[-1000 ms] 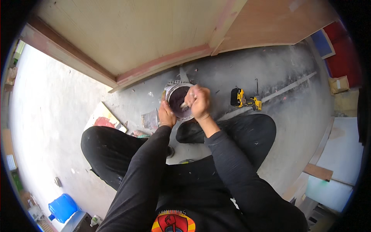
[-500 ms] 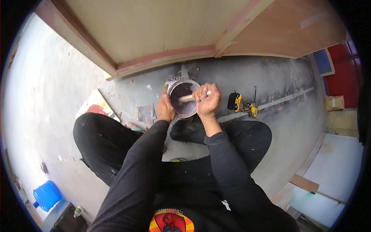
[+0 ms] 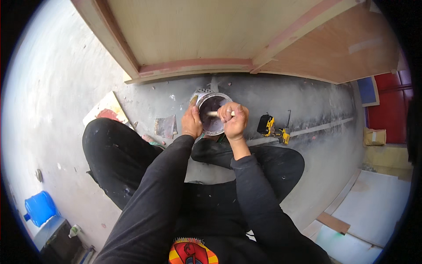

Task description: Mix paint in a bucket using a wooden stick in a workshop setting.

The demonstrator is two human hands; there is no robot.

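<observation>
A round bucket (image 3: 215, 133) with a pale, smeared rim stands on the floor between my legs, holding a thick purplish-grey paste (image 3: 209, 107). My left hand (image 3: 191, 121) is pressed round the bucket's left side, steadying it. Over the right part of the rim, my right hand (image 3: 235, 123) is closed in a fist round a pale wooden stick (image 3: 212, 114). The stick's other end dips into the paste; its tip is hidden there.
A yellow-and-black cordless drill (image 3: 273, 130) lies right of the bucket. To the left are a thin grey sheet (image 3: 165, 126) and a board (image 3: 99, 105) with reddish filler. A wooden panel frame (image 3: 193, 66) rises just beyond. A blue water jug (image 3: 40, 208) is lower left.
My right fist has shifted slightly left over the bucket, with the stick still in it. My left hand keeps its hold. The whole view has tilted, so the wooden frame appears lower.
</observation>
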